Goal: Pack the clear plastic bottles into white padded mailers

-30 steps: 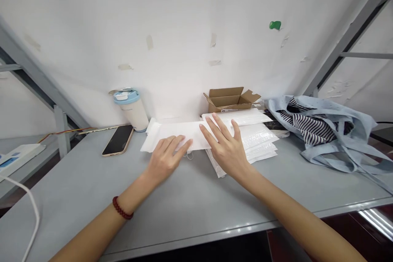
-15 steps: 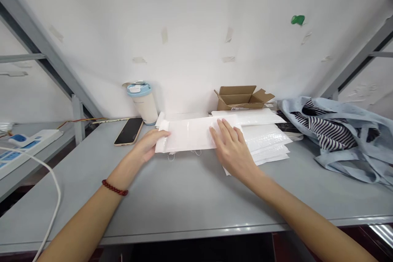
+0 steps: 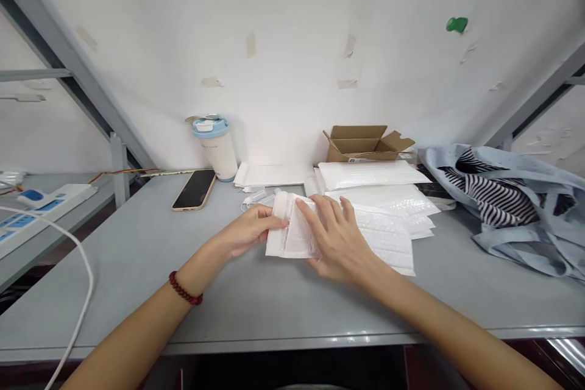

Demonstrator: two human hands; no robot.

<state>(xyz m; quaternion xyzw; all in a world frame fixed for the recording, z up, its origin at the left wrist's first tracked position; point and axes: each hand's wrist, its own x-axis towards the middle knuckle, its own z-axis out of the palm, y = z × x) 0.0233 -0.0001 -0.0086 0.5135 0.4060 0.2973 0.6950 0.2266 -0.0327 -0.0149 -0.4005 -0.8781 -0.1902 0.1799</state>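
Observation:
A white bubble mailer (image 3: 299, 237) is held just above the front middle of the table, its folded strip at the left end. My left hand (image 3: 247, 233) pinches that end between thumb and fingers. Over the mailer's middle lies my right hand (image 3: 340, 237), fingers on top and thumb at the lower edge, covering part of it. Right behind it is a loose stack of similar white mailers (image 3: 375, 175). Small clear and white pieces with thin loops (image 3: 258, 198) lie beyond my left hand.
A phone (image 3: 194, 189) and a lidded cup (image 3: 217, 149) stand left of a white flat packet (image 3: 278, 175). An open cardboard box (image 3: 365, 144) is at the wall. A blue cloth bag (image 3: 507, 195) lies right; a power strip (image 3: 39, 216) is left.
Both hands have come nearer and lower with the mailer, the left one shifting right. The small looped pieces behind, mostly covered before, now show.

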